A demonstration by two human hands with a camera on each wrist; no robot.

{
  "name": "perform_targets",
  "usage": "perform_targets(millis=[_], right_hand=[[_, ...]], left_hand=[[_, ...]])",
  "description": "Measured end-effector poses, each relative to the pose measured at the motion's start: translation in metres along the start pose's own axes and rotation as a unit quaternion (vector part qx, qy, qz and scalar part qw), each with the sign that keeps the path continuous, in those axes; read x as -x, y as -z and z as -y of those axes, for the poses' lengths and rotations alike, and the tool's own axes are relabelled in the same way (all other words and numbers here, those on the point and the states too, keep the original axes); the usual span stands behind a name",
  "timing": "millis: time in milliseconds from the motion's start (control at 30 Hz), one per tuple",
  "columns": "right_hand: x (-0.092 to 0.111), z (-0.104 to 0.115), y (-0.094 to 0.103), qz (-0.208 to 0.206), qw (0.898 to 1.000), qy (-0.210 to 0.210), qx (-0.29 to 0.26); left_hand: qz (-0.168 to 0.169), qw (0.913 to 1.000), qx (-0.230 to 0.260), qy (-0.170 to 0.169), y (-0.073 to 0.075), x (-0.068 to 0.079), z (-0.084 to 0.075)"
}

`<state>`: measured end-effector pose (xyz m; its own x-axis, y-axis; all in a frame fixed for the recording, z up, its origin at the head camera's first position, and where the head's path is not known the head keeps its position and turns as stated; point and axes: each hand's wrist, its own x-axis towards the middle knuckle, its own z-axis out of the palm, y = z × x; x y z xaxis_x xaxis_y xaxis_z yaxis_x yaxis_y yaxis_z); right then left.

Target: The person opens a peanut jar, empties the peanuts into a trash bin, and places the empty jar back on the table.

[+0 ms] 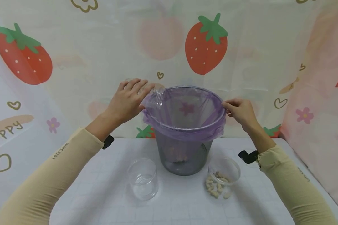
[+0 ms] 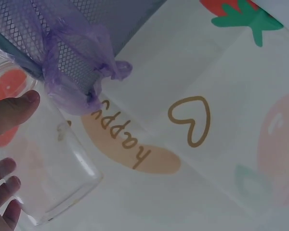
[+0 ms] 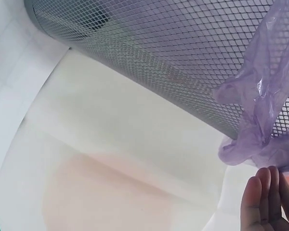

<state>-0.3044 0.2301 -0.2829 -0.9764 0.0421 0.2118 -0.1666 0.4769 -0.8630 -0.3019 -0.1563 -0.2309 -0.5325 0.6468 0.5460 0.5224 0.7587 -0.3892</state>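
In the head view my left hand (image 1: 130, 100) grips a clear jar (image 1: 159, 97), lying tilted with its mouth at the bin's left rim. The left wrist view shows my thumb on one side of the jar (image 2: 62, 178) and fingertips on the other. A dark mesh trash bin (image 1: 183, 159) stands upright, lined with a purple bin liner (image 1: 186, 134) folded over its rim. On the bin's right side my right hand (image 1: 240, 111) pinches the liner at the rim. The right wrist view shows its fingers (image 3: 265, 192) against the purple plastic; the thumb's contact is hidden.
Before the bin, at left, stands a clear jar (image 1: 143, 181). To the right is a clear container (image 1: 233, 179), with several peanuts (image 1: 214, 190) in or around it; which, I cannot tell. A strawberry-print cloth (image 1: 101, 47) hangs behind the white table (image 1: 180, 206).
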Motion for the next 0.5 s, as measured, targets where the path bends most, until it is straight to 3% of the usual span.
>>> perform_targets(millis=[200,500], right_hand=[[0.0012,-0.0005,0.0004,0.001,1.000,0.007,0.004],[0.0000,-0.0011,-0.0015,-0.004,1.000,0.011,0.005]], left_hand=[[-0.005,1.0000,0.005,0.004,0.0002,0.0008,-0.0004],[0.022,0.9961,0.061,0.059,0.0081,0.0010,-0.0017]])
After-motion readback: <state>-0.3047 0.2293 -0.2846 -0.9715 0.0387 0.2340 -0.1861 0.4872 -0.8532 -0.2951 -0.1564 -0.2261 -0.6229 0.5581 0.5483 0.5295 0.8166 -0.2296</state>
